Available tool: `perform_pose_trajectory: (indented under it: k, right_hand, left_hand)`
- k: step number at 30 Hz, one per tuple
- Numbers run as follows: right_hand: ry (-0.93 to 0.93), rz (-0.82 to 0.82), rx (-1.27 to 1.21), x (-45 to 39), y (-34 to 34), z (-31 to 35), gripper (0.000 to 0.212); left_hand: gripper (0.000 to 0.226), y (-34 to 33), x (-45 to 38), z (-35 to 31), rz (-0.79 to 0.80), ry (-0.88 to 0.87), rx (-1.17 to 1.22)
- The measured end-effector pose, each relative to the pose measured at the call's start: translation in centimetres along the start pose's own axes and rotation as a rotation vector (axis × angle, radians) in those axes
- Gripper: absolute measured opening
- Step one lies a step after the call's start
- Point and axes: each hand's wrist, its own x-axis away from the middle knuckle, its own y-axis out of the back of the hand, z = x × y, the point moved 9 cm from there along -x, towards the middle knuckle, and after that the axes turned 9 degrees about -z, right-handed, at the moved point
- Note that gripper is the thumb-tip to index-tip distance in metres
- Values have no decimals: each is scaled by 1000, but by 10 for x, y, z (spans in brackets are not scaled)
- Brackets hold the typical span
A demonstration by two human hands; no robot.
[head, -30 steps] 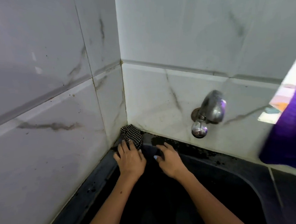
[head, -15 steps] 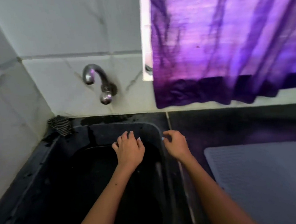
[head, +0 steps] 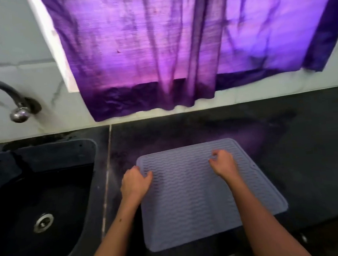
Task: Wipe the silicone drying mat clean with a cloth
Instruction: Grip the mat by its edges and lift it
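L hand (head: 135, 181) grips mat (head: 194, 204) edge, R hand (head: 223, 163) curled on mat, sink (head: 43, 158) left, curtain (head: 176, 44) behind

A home kitchen: a black sink (head: 47, 201) with a wall tap (head: 17, 101) left of the grips, a dark stone counter (head: 311, 155), marble-look tiles, a purple curtain (head: 176, 44) beyond

Matt, wavy-ribbed silicone mat (head: 191, 198) on dark speckled stone counter (head: 300, 146); shiny metal tap (head: 17, 109); thin purple cloth curtain (head: 156, 46).

Grey-lilac wavy-ribbed mat (head: 192, 204), black counter (head: 288, 137) and sink (head: 42, 152), purple curtain (head: 156, 46), veined white tiles (head: 0, 40).
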Motion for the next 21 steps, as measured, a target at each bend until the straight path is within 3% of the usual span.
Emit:
perform_pose_trajectory:
  k: [4,9,17,21]
  right_hand:
    - [-95,-74,173,-11,42,-68,34]
    - [-255,-4,209,-16,51,-117,54]
    - [-364,46,27,-22,50,-124,68]
    - [-395,56,-48,-26,49,-120,45]
  left_hand:
    - [67,-8,20,11,-24,210,-86]
    - [81,-11,32,24,-14,368,-79]
    - [62,-8,34,13,29,382,-57]
    - [55,-16,32,27,59,467,91]
